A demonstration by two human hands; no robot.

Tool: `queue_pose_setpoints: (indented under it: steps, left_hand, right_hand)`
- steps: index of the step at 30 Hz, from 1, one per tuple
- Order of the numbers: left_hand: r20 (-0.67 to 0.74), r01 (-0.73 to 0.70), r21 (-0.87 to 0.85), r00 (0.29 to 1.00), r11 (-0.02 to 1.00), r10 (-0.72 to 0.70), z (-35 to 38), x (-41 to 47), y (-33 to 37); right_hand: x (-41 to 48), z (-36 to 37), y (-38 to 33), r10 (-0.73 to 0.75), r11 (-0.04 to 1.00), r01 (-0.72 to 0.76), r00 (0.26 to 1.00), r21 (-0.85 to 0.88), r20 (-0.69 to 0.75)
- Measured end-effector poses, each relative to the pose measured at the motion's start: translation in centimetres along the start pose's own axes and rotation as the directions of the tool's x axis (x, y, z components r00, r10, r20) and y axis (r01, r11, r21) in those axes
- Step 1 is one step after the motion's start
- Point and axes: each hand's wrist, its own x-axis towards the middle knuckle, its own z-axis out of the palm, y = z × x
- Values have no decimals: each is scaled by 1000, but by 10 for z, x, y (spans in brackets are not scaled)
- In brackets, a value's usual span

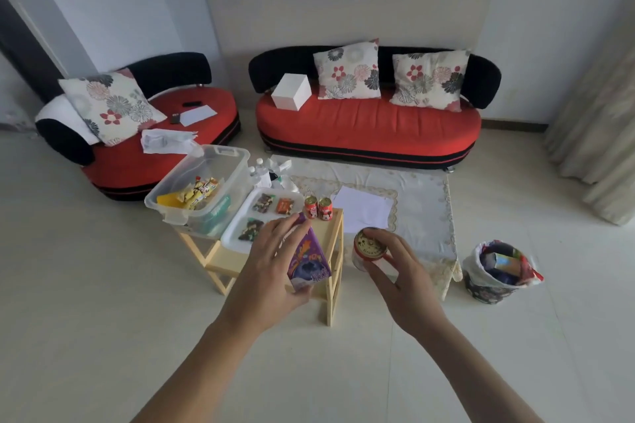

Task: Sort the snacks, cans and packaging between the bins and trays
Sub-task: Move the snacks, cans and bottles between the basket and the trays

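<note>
My left hand (271, 268) grips a purple snack pack (309, 259) above the near corner of the small wooden table (335, 227). My right hand (398, 271) holds a red can with a gold lid (367, 247) just right of that table. Two small red cans (318, 208) stand upright at the table's back right. A white divided tray (237, 230) holds small piles of wrapped snacks. A clear plastic bin (178, 206) on the table's left holds yellow and mixed snack packets.
A low table with a lace cloth (426, 216) and a white paper sheet stands to the right. A floral bin (494, 271) stuffed with packaging sits on the floor at right. Two red-and-black sofas with cushions line the back wall.
</note>
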Motion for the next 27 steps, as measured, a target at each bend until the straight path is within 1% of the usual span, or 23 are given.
queue_pose_setpoints:
  steps: [4, 7, 11, 14, 18, 23, 27]
  left_hand:
    - [-1, 40, -32, 999, 999, -40, 13, 24, -32]
    - [25, 67, -68, 998, 995, -66, 25, 37, -63]
    - [50, 61, -105, 997, 993, -56, 47, 64, -115]
    - [86, 6, -77, 996, 997, 1, 67, 94, -159]
    - [166, -128, -57, 977, 990, 136, 95, 142, -219]
    - [255, -227, -138, 933, 964, 256, 133, 202, -280]
    - [246, -321, -168, 902, 932, 355, 166, 237, -314]
  right_hand:
    - [38, 13, 15, 0, 1000, 1, 999, -11, 40]
    - [64, 28, 28, 18, 1000, -17, 999, -23, 47]
    - [101, 54, 47, 49, 998, -47, 998, -40, 49]
    - [134, 76, 66, 103, 993, -101, 994, -58, 40]
    - [181, 107, 96, 183, 981, -183, 983, -72, -10]
    - [229, 144, 132, 269, 960, -274, 960, -58, -79]
    - [255, 167, 162, 312, 945, -322, 940, -54, -136]
